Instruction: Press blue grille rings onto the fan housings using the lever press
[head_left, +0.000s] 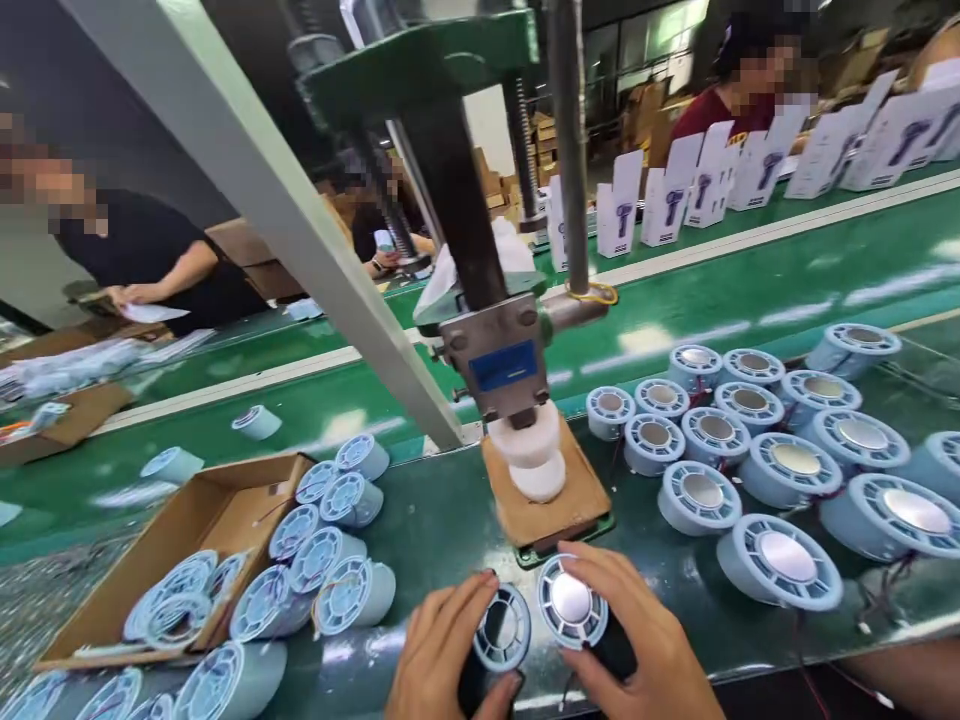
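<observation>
Near the bottom centre, my left hand (448, 645) is wrapped round a light blue ring part (502, 628) with a dark centre. My right hand (634, 640) grips a light blue round part with a silver disc (572, 597), just to the right of it. The two parts are tilted towards the camera, with a small gap between them. Beyond my hands stands a press (501, 360) with a white round block (537, 462) under its ram, over a brown board (555, 500).
Several blue parts with silver discs (787, 556) stand at the right. At the left, a cardboard box (247, 490) holds blue rings, with blue housings (358, 597) beside it. White cartons (664, 205) line the green conveyor (787, 260). People work beyond; a bare arm (907, 672) shows lower right.
</observation>
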